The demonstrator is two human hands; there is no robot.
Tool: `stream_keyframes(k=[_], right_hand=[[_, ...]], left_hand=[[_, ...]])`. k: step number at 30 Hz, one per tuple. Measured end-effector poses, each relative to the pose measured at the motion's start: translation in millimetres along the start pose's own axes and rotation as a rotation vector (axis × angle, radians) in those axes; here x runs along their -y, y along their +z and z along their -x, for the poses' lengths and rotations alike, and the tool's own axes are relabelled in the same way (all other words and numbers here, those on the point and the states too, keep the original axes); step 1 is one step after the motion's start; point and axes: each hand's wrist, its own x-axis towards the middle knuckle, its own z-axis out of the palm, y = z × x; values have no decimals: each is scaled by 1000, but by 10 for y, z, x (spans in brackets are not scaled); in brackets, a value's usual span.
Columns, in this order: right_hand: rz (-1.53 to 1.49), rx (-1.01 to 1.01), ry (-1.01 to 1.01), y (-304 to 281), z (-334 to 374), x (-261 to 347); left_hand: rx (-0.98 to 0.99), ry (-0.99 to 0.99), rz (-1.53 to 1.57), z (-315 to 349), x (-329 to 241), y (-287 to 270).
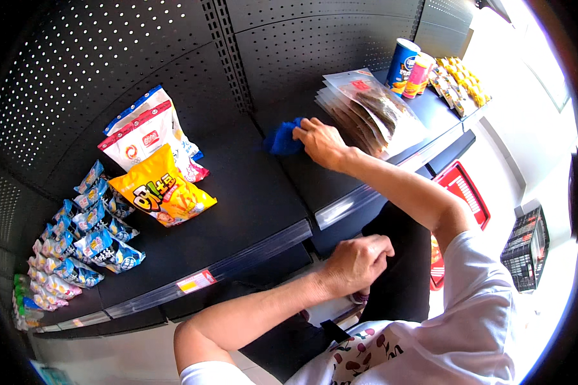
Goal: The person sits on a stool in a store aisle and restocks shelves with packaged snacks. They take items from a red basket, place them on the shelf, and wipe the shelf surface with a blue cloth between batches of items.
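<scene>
My right hand (321, 141) grips a crumpled blue cloth (284, 138) and presses it on the black shelf (237, 215), near the perforated back panel. Just right of that hand lies a fanned stack of clear flat packages (359, 112) with dark brown contents. My left hand (356, 266) is curled into a loose fist in front of the shelf's edge, above my legs; nothing shows in it. To the left, a yellow snack bag (164, 188) leans against white snack bags (144, 144) with red and blue tops.
Several rows of small blue snack bags (103, 237) fill the shelf's left end. At the right end stand a blue canister (402, 64), a pink canister (419, 76) and small yellow packets (462, 80). A red basket (462, 192) and a black crate (525, 249) are below on the right.
</scene>
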Motion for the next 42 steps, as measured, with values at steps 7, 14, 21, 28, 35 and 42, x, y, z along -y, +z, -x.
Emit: stream_keyframes(k=[7,14,21,28,35,42], right_hand=[[-510,171,42,-430,631,-58],[-1652,187,574,-1106,1296,103],[-2115,38,672,-1268,2134,251],[-2099,-72,774,-1389,2549,357],[-2051,-71,812,-1590,2790,311],[-1678,67,758,-1704,3166,97]], left_hand=[[-26,-101,-22,-63,72,-158],[128,-482,236,177,295,-370],[-104,-466,390,202,140,-323],[-349,-45,-347,56,-385,-7],[-267,181,-496,-270,-349,174],[-153,92,-261,-643,-576,212]])
